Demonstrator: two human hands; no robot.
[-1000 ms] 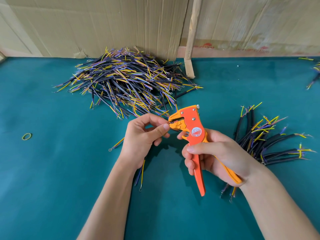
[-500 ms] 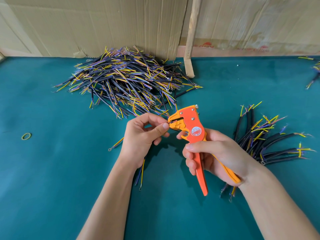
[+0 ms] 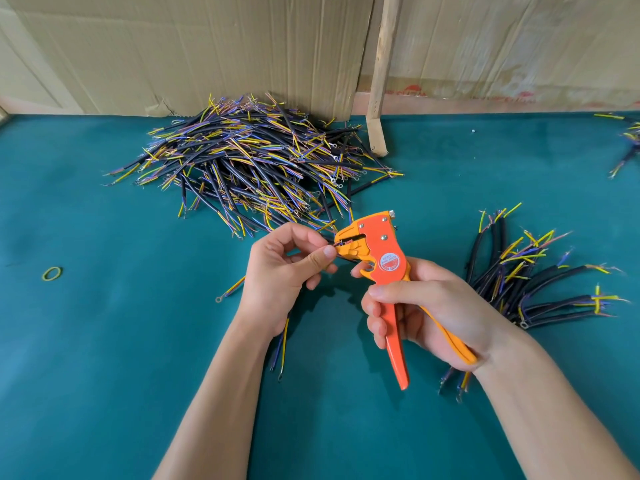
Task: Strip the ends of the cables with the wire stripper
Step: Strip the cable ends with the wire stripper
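My right hand point(image 3: 429, 313) grips the handles of an orange wire stripper point(image 3: 384, 261), its yellow jaws pointing left. My left hand point(image 3: 280, 271) pinches a thin cable wire point(image 3: 337, 244) between thumb and forefinger, with the wire's end inside the jaws. More of that cable point(image 3: 282, 344) hangs below my left wrist, and a yellow strand with a ring terminal point(image 3: 230, 291) sticks out to the left. A big heap of black cables with yellow and blue ends point(image 3: 249, 164) lies behind the hands. A smaller bunch point(image 3: 530, 282) lies to the right.
The table has a teal cloth point(image 3: 104, 358). A green rubber band point(image 3: 52, 273) lies at the left. Cardboard sheets point(image 3: 207, 46) and a leaning wooden stick point(image 3: 379, 81) stand at the back. A few more cables point(image 3: 627, 143) lie at the far right edge.
The stripper's lower handle has swung slightly toward the other one. Both hands stay in nearly the same place, the wire still held at the jaws.
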